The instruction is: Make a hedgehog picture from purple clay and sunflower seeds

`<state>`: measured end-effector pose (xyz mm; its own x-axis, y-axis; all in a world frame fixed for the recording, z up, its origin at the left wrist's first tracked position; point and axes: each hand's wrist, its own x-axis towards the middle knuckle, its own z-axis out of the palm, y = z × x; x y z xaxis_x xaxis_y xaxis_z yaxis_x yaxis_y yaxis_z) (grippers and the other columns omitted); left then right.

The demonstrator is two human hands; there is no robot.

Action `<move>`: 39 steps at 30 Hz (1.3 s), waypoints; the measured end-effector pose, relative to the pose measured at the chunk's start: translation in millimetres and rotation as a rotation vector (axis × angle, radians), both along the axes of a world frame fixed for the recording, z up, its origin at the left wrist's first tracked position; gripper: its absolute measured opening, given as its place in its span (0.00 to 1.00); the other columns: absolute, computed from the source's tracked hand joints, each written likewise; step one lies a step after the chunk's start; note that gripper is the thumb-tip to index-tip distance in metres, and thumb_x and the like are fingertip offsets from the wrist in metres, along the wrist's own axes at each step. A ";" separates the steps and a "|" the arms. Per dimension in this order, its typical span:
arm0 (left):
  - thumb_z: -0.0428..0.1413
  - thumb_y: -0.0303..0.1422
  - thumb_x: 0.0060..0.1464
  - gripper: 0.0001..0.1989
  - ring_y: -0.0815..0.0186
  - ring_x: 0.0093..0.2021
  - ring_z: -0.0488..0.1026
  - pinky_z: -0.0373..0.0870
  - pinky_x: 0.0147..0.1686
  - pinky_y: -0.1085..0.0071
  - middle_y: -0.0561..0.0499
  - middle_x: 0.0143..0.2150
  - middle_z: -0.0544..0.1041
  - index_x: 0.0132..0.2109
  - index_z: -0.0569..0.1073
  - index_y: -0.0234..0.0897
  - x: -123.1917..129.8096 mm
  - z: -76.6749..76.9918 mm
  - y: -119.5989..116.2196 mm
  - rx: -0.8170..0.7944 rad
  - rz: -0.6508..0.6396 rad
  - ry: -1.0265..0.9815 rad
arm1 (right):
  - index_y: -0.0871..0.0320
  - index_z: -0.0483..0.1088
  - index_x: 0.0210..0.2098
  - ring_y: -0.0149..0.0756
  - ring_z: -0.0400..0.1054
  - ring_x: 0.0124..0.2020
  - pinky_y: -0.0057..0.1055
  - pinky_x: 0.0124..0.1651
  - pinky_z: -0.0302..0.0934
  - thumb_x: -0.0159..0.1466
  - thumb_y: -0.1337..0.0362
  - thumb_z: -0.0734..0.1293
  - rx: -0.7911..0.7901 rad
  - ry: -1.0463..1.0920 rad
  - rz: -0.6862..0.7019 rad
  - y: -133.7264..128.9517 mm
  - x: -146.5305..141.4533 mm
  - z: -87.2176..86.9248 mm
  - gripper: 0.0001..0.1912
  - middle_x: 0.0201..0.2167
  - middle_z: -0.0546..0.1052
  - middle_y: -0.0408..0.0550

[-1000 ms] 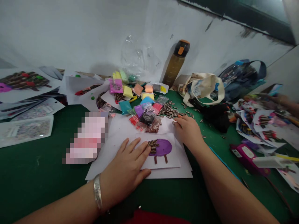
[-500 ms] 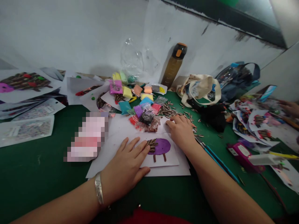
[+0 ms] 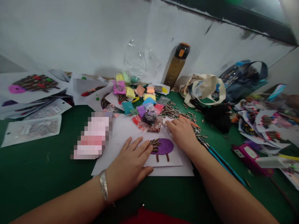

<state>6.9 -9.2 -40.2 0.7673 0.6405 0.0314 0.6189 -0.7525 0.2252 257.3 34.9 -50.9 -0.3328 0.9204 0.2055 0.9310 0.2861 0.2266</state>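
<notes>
My left hand (image 3: pixel 133 158) lies flat with fingers spread, resting on the white paper card (image 3: pixel 175 160) and the sheets (image 3: pixel 109 140) under it. Its fingertips touch striped sunflower seeds (image 3: pixel 154 146) stuck to a purple clay body (image 3: pixel 166 146) with two brown clay legs. My right hand (image 3: pixel 182 132) is at the card's upper right corner, its fingers bent down and together beside a pile of loose sunflower seeds (image 3: pixel 173 110). An orange strip (image 3: pixel 195 124) shows by its fingers; what the fingertips hold, if anything, is hidden.
Bagged coloured clay (image 3: pixel 149 116) lies beyond the card. A bottle (image 3: pixel 175 67) and a cloth bag (image 3: pixel 205 88) stand by the wall. Blue-handled tools (image 3: pixel 224 163) and a magenta tape measure (image 3: pixel 249 157) lie right; finished seed pictures (image 3: pixel 35 85) left.
The whole view has shifted slightly, so things sit further right. My left hand stays flat on the card. More of the orange strip shows by my right hand.
</notes>
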 end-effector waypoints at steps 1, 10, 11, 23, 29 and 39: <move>0.51 0.43 0.60 0.27 0.47 0.64 0.55 0.48 0.61 0.44 0.45 0.64 0.63 0.62 0.63 0.37 -0.1 0.5 -0.5 -0.004 0.001 0.008 | 0.54 0.69 0.48 0.41 0.59 0.39 0.38 0.45 0.45 0.62 0.72 0.61 0.003 -0.002 0.009 -0.3 -0.2 -0.6 0.15 0.34 0.74 0.48; 0.45 0.48 0.62 0.28 0.50 0.65 0.52 0.44 0.62 0.47 0.47 0.66 0.60 0.64 0.59 0.39 -3.2 4.4 -3.2 -0.061 0.012 0.022 | 0.58 0.73 0.38 0.42 0.65 0.39 0.37 0.45 0.51 0.64 0.71 0.60 0.126 0.134 0.033 1.2 5.1 -2.7 0.10 0.32 0.77 0.49; 0.45 0.47 0.62 0.28 0.49 0.65 0.52 0.44 0.62 0.47 0.47 0.66 0.60 0.64 0.59 0.39 -3.0 4.8 -3.3 -0.062 0.012 0.022 | 0.58 0.73 0.38 0.41 0.66 0.39 0.36 0.45 0.52 0.64 0.70 0.59 0.135 0.189 0.043 -0.8 4.5 -0.3 0.11 0.32 0.77 0.49; 0.48 0.46 0.61 0.27 0.48 0.65 0.53 0.47 0.62 0.45 0.46 0.64 0.62 0.63 0.61 0.38 -2.4 4.1 -1.6 -0.044 0.005 -0.015 | 0.53 0.75 0.36 0.33 0.72 0.36 0.29 0.40 0.64 0.62 0.66 0.64 -0.398 0.839 0.061 -36.1 -16.2 22.9 0.07 0.34 0.79 0.41; 0.52 0.42 0.59 0.27 0.46 0.64 0.55 0.50 0.60 0.43 0.43 0.64 0.63 0.62 0.62 0.35 -0.3 3.8 0.9 -0.015 -0.017 0.008 | 0.51 0.76 0.38 0.30 0.72 0.36 0.26 0.41 0.64 0.61 0.70 0.63 -0.487 0.848 0.107 -34.3 -16.0 25.0 0.11 0.36 0.80 0.39; 0.51 0.43 0.60 0.26 0.47 0.64 0.56 0.50 0.60 0.43 0.43 0.63 0.64 0.62 0.63 0.37 -0.7 0.2 0.8 0.006 -0.020 -0.043 | 0.53 0.75 0.37 0.31 0.69 0.36 0.29 0.40 0.60 0.63 0.69 0.62 -0.439 0.736 0.182 -35.9 -19.4 28.0 0.09 0.33 0.78 0.43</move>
<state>6.2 -8.4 -40.1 0.7777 0.6249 0.0684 0.5938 -0.7659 0.2464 237.9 -1.0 -22.9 -0.4044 0.9122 0.0658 0.7289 0.3649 -0.5793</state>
